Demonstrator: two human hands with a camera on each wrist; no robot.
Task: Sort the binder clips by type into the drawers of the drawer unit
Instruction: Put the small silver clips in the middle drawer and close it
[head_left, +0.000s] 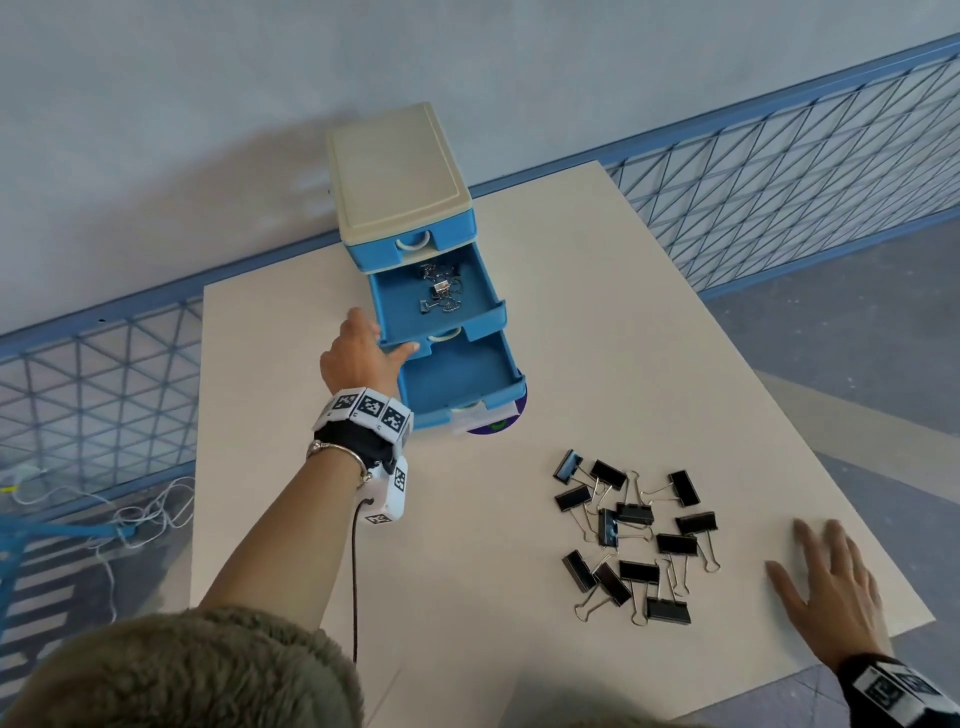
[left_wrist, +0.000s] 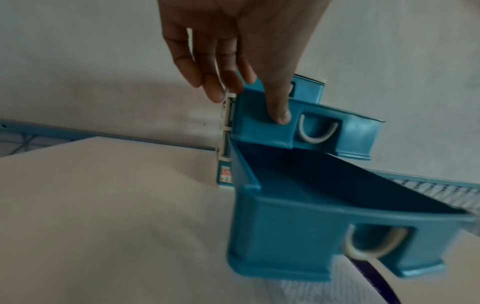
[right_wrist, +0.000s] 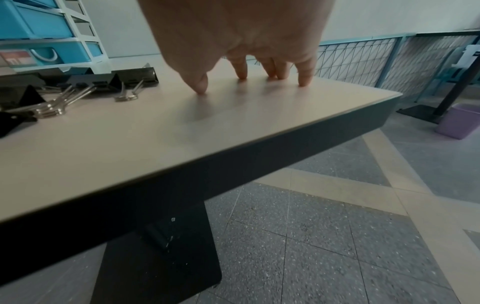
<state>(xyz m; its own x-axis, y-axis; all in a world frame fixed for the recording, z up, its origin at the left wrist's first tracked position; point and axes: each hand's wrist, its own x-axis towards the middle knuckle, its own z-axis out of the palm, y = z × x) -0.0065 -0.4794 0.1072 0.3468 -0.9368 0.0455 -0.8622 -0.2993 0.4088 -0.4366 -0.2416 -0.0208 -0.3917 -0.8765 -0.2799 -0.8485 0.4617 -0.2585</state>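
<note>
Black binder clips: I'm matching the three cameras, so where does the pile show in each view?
Head: black binder clips, lower right of centre.
Left wrist: not in view.
Right wrist: black binder clips, left edge.
Shared landmark: blue drawer unit, in all three.

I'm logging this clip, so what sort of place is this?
Probably an office or lab workspace: a plain table holding a small drawer unit, blue mesh partition panels beside it, and speckled floor tiles.

Blue drawer unit (head_left: 457, 236), cream-topped; black binder clips (head_left: 635, 513); beige table (head_left: 571, 338).
</note>
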